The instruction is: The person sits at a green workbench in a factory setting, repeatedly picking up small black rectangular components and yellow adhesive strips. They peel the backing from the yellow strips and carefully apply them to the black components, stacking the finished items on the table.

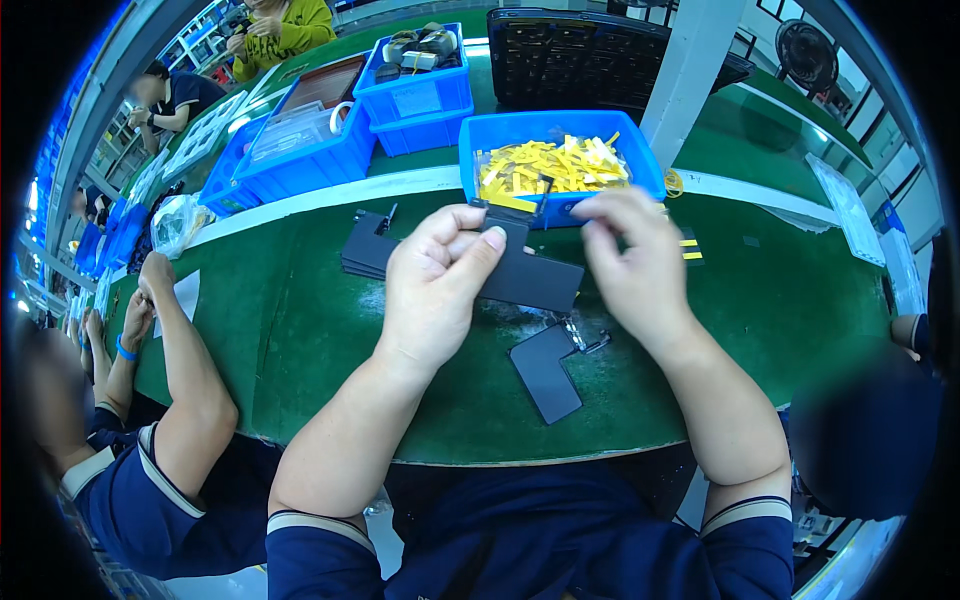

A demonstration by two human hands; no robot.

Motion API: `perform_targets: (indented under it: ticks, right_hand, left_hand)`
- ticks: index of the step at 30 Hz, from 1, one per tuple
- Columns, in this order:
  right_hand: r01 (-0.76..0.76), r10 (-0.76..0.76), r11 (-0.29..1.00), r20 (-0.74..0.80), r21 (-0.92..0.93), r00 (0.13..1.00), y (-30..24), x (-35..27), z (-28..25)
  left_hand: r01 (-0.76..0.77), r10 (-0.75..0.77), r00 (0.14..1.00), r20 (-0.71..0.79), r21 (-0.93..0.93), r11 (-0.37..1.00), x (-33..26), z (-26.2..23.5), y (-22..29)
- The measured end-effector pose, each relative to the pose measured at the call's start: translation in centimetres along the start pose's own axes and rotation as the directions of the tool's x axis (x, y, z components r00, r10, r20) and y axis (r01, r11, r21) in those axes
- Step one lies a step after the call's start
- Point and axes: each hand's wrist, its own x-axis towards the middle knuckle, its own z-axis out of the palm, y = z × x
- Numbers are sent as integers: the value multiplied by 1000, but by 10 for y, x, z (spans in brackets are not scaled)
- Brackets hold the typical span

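Panel: flat, dark grey, L-shaped, held in the left hand's grip above the green tabletop. One leg extends rightward, the other points toward the far side. Yellow strip lies crosswise at that far end, beside a thin black projection.

Bench: flat, green top, scuffed pale in patches near the middle; front edge curved in this view. A pale rail runs along its far side. On the near surface: one dark L-shaped plate, lying flat, with metal fittings at its upper corner; to its left and farther back, a stack of dark plates; to the right, a small yellow-striped piece. At the rail: a blue tray bearing loose yellow strips.
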Motion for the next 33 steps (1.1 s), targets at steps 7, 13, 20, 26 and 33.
perform_targets:
  ticks: [7, 13, 20, 26, 33]
  right_hand:
    - [354, -356, 930, -5, -96, 934, -33, -5, -10]
    - [184, -185, 982, 33, 37, 982, -29, -7, -17]
    - [324, -340, 938, 147, 122, 929, -22, 2, -27]
    - [413, -428, 899, 93, 148, 899, -24, 3, -28]
    - [412, -419, 901, 27, 131, 908, -19, 1, -23]
  left_hand:
    - [10, -20, 997, 76, 123, 992, -12, 14, -7]
    - [-369, 330, 926, 183, 625, 688, -16, 21, -5]
    - [-565, 430, 818, 383, 676, 473, -14, 14, -8]
    - [-556, 433, 828, 355, 615, 559, -17, 21, -4]
    - [-473, 362, 881, 305, 614, 632, -17, 19, -1]
